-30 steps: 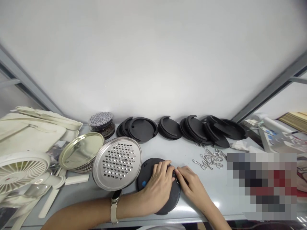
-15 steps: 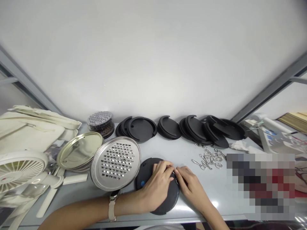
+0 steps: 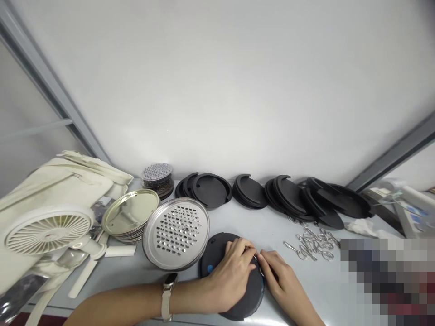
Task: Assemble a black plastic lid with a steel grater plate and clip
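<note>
A round black plastic disc with a blue spot lies near the table's front edge. My left hand, with a watch on its wrist, rests over it, fingers bent and closed at the disc's right edge. There the fingertips pinch a small metal wire clip, mostly hidden. From the right, my right hand meets it, thumb and index finger pressed to the same clip. Left of the disc a round metal grater plate tops a stack. Several loose wire clips lie in a heap right of my hands.
Black round lids stand in several stacks along the wall. Gold-coloured metal discs are piled left of the grater plate. A white fan and cream bags crowd the left side. A pixelated patch covers the lower right.
The view has turned slightly, so everything sits lower and further right in the picture. Both hands stay at the disc's right edge, their grip nearly the same.
</note>
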{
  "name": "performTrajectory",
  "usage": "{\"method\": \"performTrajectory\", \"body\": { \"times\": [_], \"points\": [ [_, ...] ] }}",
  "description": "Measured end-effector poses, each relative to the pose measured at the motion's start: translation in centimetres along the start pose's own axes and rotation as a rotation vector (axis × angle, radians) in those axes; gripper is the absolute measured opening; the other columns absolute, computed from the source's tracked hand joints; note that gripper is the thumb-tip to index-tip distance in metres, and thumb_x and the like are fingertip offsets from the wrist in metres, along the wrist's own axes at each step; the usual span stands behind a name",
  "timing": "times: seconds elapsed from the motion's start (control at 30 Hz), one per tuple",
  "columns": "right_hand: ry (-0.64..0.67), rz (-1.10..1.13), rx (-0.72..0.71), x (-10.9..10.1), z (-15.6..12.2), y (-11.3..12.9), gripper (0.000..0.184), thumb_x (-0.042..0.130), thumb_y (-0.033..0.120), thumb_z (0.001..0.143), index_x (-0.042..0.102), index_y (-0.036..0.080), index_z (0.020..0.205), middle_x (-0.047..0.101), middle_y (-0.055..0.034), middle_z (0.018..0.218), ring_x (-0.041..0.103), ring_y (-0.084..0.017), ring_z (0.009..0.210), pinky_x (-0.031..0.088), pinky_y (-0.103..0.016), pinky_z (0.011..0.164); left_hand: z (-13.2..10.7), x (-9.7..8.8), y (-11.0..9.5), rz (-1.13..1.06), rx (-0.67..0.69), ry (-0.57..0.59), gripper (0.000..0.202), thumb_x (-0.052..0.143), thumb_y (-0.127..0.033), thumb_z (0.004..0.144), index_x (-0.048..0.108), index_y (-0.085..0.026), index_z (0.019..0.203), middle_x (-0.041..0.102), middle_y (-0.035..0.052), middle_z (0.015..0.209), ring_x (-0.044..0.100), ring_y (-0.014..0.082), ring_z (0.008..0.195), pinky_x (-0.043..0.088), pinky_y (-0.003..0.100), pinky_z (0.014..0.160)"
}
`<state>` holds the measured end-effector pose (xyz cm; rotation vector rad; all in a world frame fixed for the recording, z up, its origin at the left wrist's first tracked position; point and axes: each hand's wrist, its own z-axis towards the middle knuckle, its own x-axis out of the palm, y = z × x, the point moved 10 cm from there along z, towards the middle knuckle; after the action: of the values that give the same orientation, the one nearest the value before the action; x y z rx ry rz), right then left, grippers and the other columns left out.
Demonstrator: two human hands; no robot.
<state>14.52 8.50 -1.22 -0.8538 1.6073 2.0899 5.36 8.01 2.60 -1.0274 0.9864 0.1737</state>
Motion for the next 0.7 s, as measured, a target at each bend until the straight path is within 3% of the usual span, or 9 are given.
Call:
{"method": "performTrajectory", "body": {
  "times": [0.37,0.57,0.7],
  "points": [
    [-0.055,-0.099,-0.041,-0.24,-0.01,0.29,0.033,0.031,0.032,0.100,0.050,0.022,0.075,0.060,-0.0032,0.069,0.057,-0.022,0.070,0.044,-0.032,0.066,0.18,0.26,0.77,-0.046,0.021,-0.117,0.024,0.049,-0.014,0.088,0.055,-0.020,0.111,0.051,0.0055,0.112,0.050,0.0182,0.105,0.043,0.037,0.098],
    [-0.044,-0.124,-0.070,-0.25,0.13,0.58,0.031,0.031,0.029,0.099,0.057,0.021,0.083,0.064,-0.0037,0.075,0.058,-0.021,0.073,0.045,-0.033,0.070,0.27,0.13,-0.11,-0.046,0.104,-0.145,0.027,0.047,-0.011,0.088,0.053,-0.019,0.113,0.054,0.0048,0.111,0.054,0.0156,0.104,0.045,0.033,0.097],
    [-0.074,-0.166,-0.086,-0.56,0.11,0.77,0.033,0.031,0.028,0.099,0.058,0.020,0.081,0.065,-0.0036,0.074,0.059,-0.021,0.072,0.044,-0.032,0.069,0.47,-0.16,0.64,-0.098,0.053,-0.167,0.036,0.053,-0.013,0.084,0.050,-0.019,0.119,0.058,0.0049,0.109,0.057,0.0167,0.099,0.048,0.036,0.093]
  ]
}}
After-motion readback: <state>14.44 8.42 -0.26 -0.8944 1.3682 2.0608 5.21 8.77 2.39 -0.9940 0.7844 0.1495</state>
